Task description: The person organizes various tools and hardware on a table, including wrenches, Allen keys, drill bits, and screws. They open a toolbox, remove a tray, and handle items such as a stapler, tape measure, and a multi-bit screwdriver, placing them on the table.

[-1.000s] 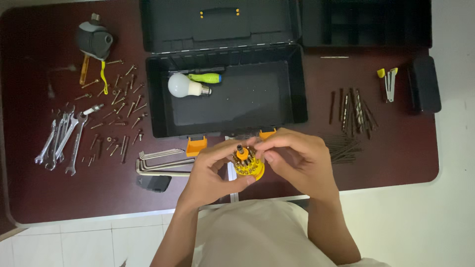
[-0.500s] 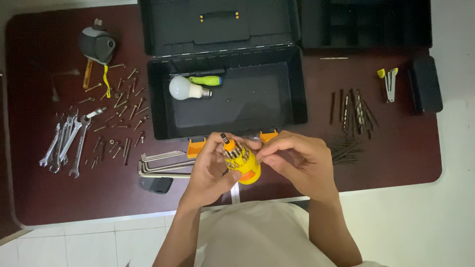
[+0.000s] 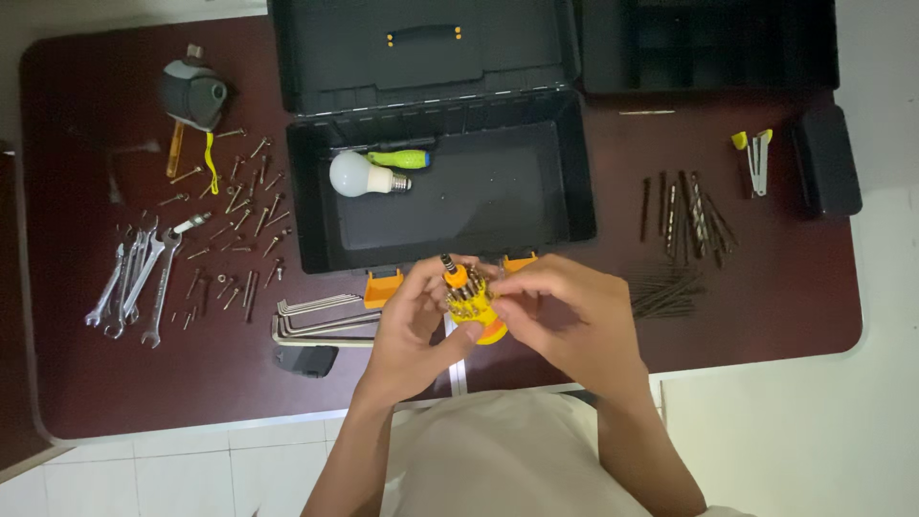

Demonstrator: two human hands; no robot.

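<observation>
1. Gripping a yellow plastic bit holder (image 3: pixel 471 304), round and ringed with small metal bits, the left hand (image 3: pixel 414 330) curls closed around its lower side, just above the tabletop's (image 3: pixel 747 316) near edge.
2. The right hand (image 3: pixel 565 321) is closed too, its fingertips (image 3: pixel 504 304) pinching at the bits on the holder's right side.
3. Behind the hands a black plastic toolbox (image 3: pixel 565 172) stands open, holding a smooth white bulb (image 3: pixel 356 174) and a green-handled screwdriver (image 3: pixel 397 158).
4. Toward the left edge lie shiny steel spanners (image 3: pixel 134 282), scattered screws (image 3: pixel 235 220) and bent hex keys (image 3: pixel 321 316).
5. Toward the right edge lie dark twisted drill bits (image 3: pixel 684 215) and thin nails (image 3: pixel 661 287).
</observation>
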